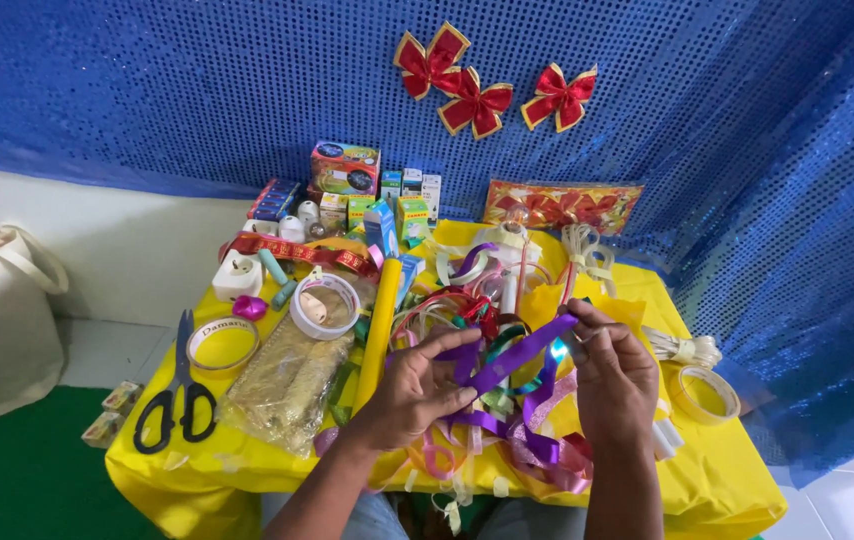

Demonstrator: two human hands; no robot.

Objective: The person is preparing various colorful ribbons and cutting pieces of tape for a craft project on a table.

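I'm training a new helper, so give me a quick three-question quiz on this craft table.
1. True or false: both hands hold the purple ribbon.
2. What lies nearest the table's left edge: A scissors, B tape roll, C yellow roll?
3. How many red bows hang on the blue backdrop?

Key:
1. True: left hand and right hand pinch it.
2. A, the scissors.
3. Three.
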